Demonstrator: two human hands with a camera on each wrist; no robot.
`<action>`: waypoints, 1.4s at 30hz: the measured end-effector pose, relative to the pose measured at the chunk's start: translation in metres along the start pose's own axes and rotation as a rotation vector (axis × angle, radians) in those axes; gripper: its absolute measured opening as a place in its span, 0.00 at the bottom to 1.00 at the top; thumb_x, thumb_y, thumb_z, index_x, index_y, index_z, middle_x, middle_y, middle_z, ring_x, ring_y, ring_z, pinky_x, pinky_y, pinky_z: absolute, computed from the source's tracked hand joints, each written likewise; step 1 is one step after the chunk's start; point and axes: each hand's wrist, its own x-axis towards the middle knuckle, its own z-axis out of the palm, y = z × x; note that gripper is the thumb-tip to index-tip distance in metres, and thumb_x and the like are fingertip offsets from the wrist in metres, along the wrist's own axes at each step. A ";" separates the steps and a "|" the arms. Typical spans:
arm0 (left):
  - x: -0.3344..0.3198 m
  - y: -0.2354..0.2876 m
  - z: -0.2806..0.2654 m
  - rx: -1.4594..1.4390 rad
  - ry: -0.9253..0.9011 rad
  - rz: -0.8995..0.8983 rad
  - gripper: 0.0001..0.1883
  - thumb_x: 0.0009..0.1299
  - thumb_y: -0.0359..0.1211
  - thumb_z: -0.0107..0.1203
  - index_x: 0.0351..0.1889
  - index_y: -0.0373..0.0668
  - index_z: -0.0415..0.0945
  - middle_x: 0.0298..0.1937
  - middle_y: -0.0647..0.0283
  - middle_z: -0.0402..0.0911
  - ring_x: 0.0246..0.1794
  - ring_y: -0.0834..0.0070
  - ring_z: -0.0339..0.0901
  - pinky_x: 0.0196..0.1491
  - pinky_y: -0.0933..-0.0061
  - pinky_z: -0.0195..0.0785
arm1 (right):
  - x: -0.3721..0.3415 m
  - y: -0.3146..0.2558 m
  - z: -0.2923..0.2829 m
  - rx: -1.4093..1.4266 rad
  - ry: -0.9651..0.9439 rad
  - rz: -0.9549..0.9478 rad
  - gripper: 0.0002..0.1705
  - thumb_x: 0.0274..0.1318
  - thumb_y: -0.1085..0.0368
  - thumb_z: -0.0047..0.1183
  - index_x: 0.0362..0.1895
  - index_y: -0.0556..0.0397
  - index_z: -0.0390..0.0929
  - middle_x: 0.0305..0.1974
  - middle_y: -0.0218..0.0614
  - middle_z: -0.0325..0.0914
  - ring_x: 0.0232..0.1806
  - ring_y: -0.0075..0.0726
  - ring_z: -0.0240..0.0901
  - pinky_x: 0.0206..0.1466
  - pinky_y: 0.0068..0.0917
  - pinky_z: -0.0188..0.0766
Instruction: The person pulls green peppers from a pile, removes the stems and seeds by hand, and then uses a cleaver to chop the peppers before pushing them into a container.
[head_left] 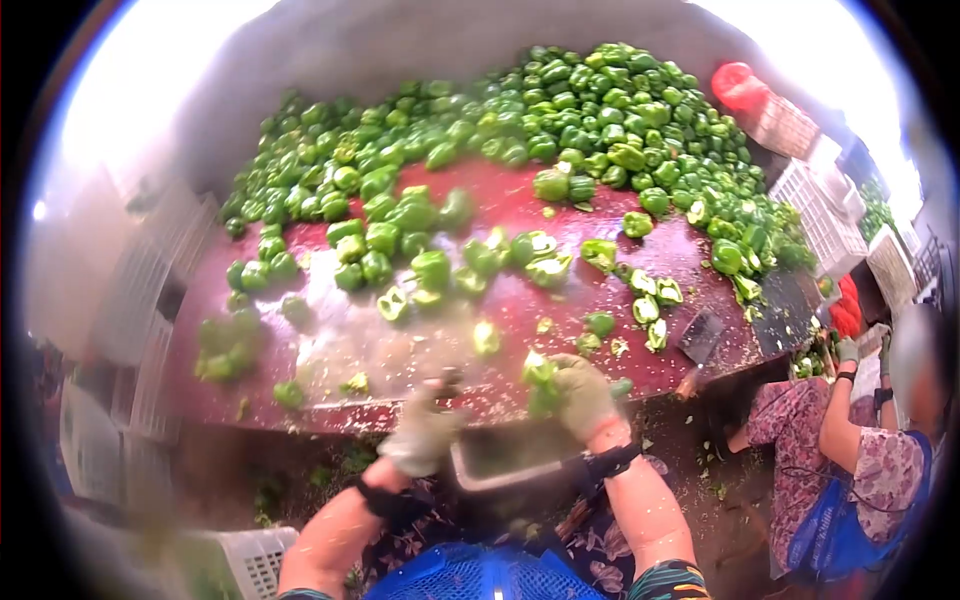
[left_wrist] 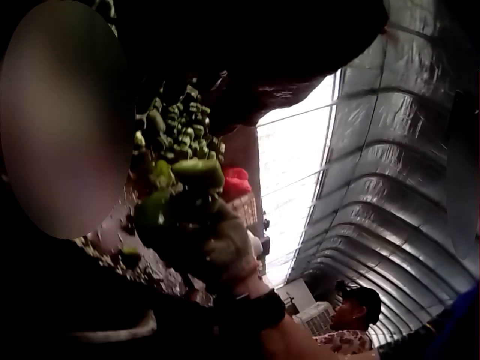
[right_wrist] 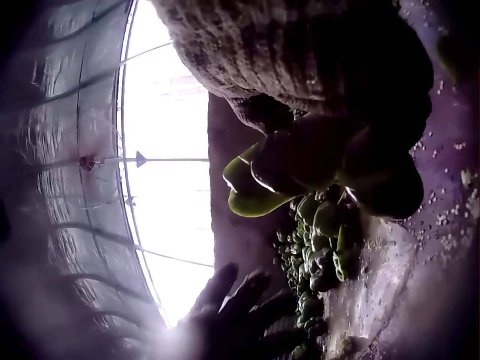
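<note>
Holding a split green pepper (head_left: 541,372) at the table's near edge: gloved right hand (head_left: 585,395), fingers curled round it; wrist views suggest more than one piece in the grip. Left hand (head_left: 424,432), also gloved, near it; right wrist view shows its fingers spread, nothing seen in them. Below, between the forearms, a tray (head_left: 490,484) with a pale rim; contents not clear.

Step in hand, my reading: opening peppers, perhaps coring them. Next move likely calls for the left hand to come in and steady or clear the halves, then a release; where to, can't tell.

Farther on, red table (head_left: 468,178), wet, strewn with pale bits and opened peppers (head_left: 548,270). At right, a seated person (head_left: 885,465) in a blue apron (head_left: 850,540); white lettering (head_left: 815,525) on it, too blurred to read. No other writing legible.

Far side: large heap of whole peppers (head_left: 640,110). Beside it, white crate (head_left: 815,215) and red bag (head_left: 740,88), unmarked as far as visible.
</note>
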 end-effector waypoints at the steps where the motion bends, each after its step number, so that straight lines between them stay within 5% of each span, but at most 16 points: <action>1: 0.015 0.001 0.026 0.031 -0.103 -0.054 0.37 0.62 0.18 0.59 0.71 0.39 0.62 0.62 0.60 0.73 0.60 0.72 0.70 0.59 0.74 0.71 | -0.001 0.003 -0.002 0.011 0.016 -0.014 0.14 0.50 0.77 0.50 0.44 0.57 0.77 0.34 0.35 0.80 0.31 0.31 0.77 0.37 0.26 0.79; 7: 0.045 -0.028 0.108 -0.281 -0.258 -0.042 0.35 0.66 0.20 0.56 0.72 0.37 0.57 0.53 0.58 0.77 0.48 0.75 0.77 0.48 0.77 0.75 | -0.008 0.006 0.006 -0.302 0.146 -0.037 0.12 0.57 0.73 0.53 0.46 0.58 0.77 0.35 0.35 0.80 0.33 0.29 0.76 0.38 0.26 0.76; 11: 0.054 -0.010 0.106 -0.666 -0.201 -0.256 0.27 0.71 0.22 0.54 0.68 0.37 0.61 0.41 0.61 0.79 0.34 0.79 0.78 0.31 0.83 0.73 | -0.005 0.001 0.003 0.102 0.095 0.100 0.13 0.58 0.74 0.52 0.48 0.59 0.77 0.39 0.35 0.81 0.35 0.28 0.76 0.39 0.26 0.77; 12: 0.066 -0.022 0.100 -0.534 -0.219 -0.150 0.23 0.74 0.28 0.52 0.67 0.37 0.62 0.42 0.58 0.80 0.39 0.74 0.79 0.35 0.75 0.77 | -0.002 -0.002 0.002 0.057 0.081 0.096 0.14 0.58 0.74 0.52 0.49 0.59 0.77 0.39 0.34 0.81 0.36 0.27 0.76 0.39 0.26 0.77; 15: 0.090 -0.043 0.090 -0.930 -0.235 -0.221 0.21 0.79 0.38 0.42 0.66 0.38 0.64 0.54 0.52 0.78 0.49 0.62 0.78 0.51 0.57 0.76 | -0.003 -0.027 0.012 -0.201 0.079 0.063 0.18 0.56 0.74 0.53 0.53 0.57 0.77 0.42 0.33 0.81 0.39 0.26 0.77 0.44 0.26 0.77; 18: 0.097 -0.043 0.087 -0.960 -0.230 -0.220 0.20 0.79 0.36 0.40 0.65 0.38 0.65 0.57 0.52 0.77 0.50 0.62 0.77 0.52 0.57 0.75 | 0.006 -0.012 0.008 -0.539 0.036 -0.235 0.21 0.54 0.74 0.55 0.54 0.57 0.77 0.43 0.34 0.81 0.43 0.26 0.77 0.48 0.26 0.76; 22: 0.095 -0.038 0.080 -0.745 -0.254 -0.155 0.20 0.75 0.29 0.43 0.65 0.37 0.66 0.57 0.53 0.77 0.54 0.63 0.75 0.53 0.60 0.73 | 0.013 0.004 0.007 -0.594 0.050 -0.311 0.20 0.51 0.75 0.57 0.51 0.55 0.78 0.43 0.36 0.82 0.45 0.30 0.77 0.50 0.28 0.76; 25: 0.091 -0.034 0.076 -0.701 -0.160 -0.250 0.22 0.74 0.29 0.46 0.66 0.39 0.66 0.59 0.54 0.77 0.56 0.65 0.75 0.56 0.61 0.72 | 0.018 0.012 0.006 -0.526 0.078 -0.302 0.18 0.51 0.73 0.58 0.48 0.54 0.78 0.42 0.38 0.81 0.44 0.29 0.77 0.49 0.28 0.75; 27: 0.094 -0.047 0.071 -0.681 -0.141 -0.139 0.23 0.75 0.34 0.49 0.68 0.44 0.66 0.62 0.60 0.76 0.59 0.69 0.73 0.57 0.60 0.71 | 0.017 0.008 0.016 -0.625 0.125 -0.311 0.16 0.51 0.70 0.59 0.47 0.53 0.77 0.40 0.40 0.80 0.43 0.33 0.79 0.47 0.30 0.76; 28: 0.099 -0.055 0.071 -0.808 -0.137 -0.136 0.24 0.76 0.37 0.51 0.69 0.46 0.66 0.64 0.63 0.75 0.61 0.71 0.73 0.57 0.60 0.70 | 0.020 0.009 0.020 -1.090 0.200 -0.650 0.14 0.54 0.67 0.58 0.45 0.53 0.77 0.41 0.43 0.80 0.43 0.39 0.79 0.47 0.33 0.75; 30: 0.090 -0.044 0.077 -0.856 -0.141 -0.084 0.24 0.73 0.36 0.54 0.67 0.43 0.67 0.62 0.59 0.76 0.62 0.65 0.74 0.63 0.58 0.68 | 0.037 0.041 0.007 -0.890 0.199 -0.760 0.09 0.58 0.65 0.55 0.40 0.55 0.75 0.39 0.48 0.77 0.44 0.53 0.75 0.49 0.42 0.73; 31: 0.084 -0.033 0.083 -0.840 -0.191 -0.048 0.26 0.73 0.36 0.53 0.69 0.42 0.65 0.62 0.58 0.75 0.63 0.65 0.72 0.66 0.59 0.64 | 0.034 0.037 0.010 -1.107 0.254 -0.880 0.14 0.55 0.68 0.55 0.47 0.54 0.75 0.42 0.46 0.76 0.47 0.49 0.75 0.51 0.39 0.72; 34: 0.077 -0.032 0.089 -0.824 -0.235 0.007 0.28 0.73 0.35 0.51 0.70 0.37 0.62 0.59 0.55 0.75 0.59 0.64 0.73 0.65 0.62 0.65 | 0.013 0.015 0.027 -1.116 0.189 -0.535 0.22 0.50 0.68 0.49 0.53 0.54 0.70 0.46 0.52 0.74 0.51 0.59 0.71 0.55 0.45 0.69; 37: 0.082 -0.037 0.095 -0.824 -0.267 -0.106 0.23 0.73 0.31 0.53 0.65 0.38 0.66 0.58 0.56 0.76 0.58 0.65 0.74 0.62 0.64 0.68 | 0.019 0.033 0.009 -1.156 0.227 -0.621 0.26 0.50 0.71 0.47 0.57 0.55 0.67 0.47 0.54 0.73 0.54 0.63 0.69 0.58 0.48 0.68; 40: 0.074 -0.025 0.105 -0.796 -0.192 -0.166 0.22 0.71 0.24 0.51 0.64 0.38 0.67 0.55 0.57 0.78 0.52 0.68 0.78 0.53 0.69 0.75 | 0.019 0.031 0.002 -1.273 0.210 -0.522 0.31 0.51 0.71 0.48 0.62 0.58 0.61 0.46 0.55 0.73 0.53 0.61 0.70 0.58 0.45 0.69; 42: 0.083 -0.037 0.089 -0.767 -0.313 -0.235 0.24 0.67 0.20 0.49 0.63 0.37 0.67 0.54 0.56 0.78 0.50 0.70 0.79 0.50 0.71 0.77 | 0.014 0.022 0.003 -1.337 0.192 -0.478 0.30 0.52 0.71 0.47 0.62 0.59 0.60 0.46 0.54 0.73 0.53 0.59 0.71 0.57 0.44 0.70</action>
